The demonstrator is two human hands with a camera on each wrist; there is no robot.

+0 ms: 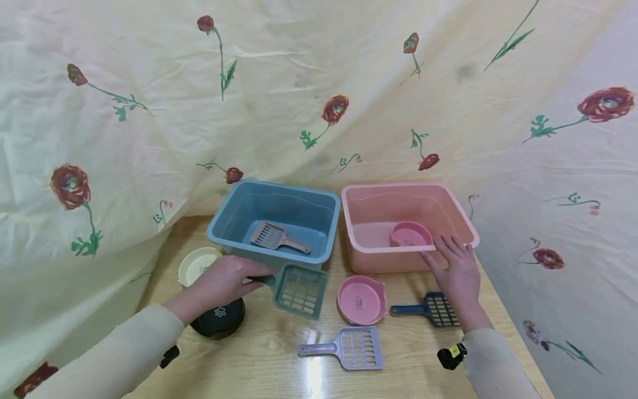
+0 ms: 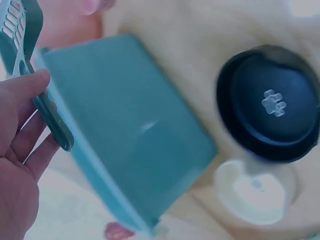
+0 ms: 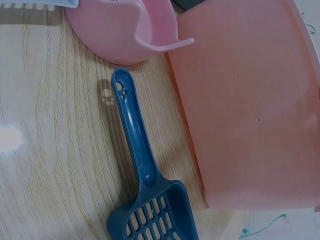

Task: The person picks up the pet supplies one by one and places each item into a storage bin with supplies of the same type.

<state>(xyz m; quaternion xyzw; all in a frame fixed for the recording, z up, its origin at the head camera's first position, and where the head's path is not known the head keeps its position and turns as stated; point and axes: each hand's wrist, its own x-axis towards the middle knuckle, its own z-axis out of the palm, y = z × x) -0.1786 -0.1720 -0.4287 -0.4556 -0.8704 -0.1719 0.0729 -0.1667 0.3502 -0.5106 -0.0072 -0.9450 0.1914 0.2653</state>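
My left hand (image 1: 226,282) grips the handle of a green litter scoop (image 1: 301,291), whose slotted head hangs just in front of the blue litter box (image 1: 276,256). In the left wrist view, the thumb and fingers wrap the scoop's dark green handle (image 2: 52,122). A beige litter scoop (image 1: 271,235) lies inside the blue box. Fairly straight fingers of my right hand (image 1: 458,271) rest at the front rim of the pink litter box (image 1: 386,262), near its right corner. Inside that box sits a small pink bowl (image 1: 411,234).
Before the pink box are another pink bowl (image 1: 361,300) and a dark blue scoop (image 1: 438,309), partly under my right forearm. A lavender scoop (image 1: 349,348) lies nearer. A black bowl (image 1: 219,318) and a cream bowl (image 1: 197,265) stand left. Flowered cloth (image 1: 279,100) hangs behind.
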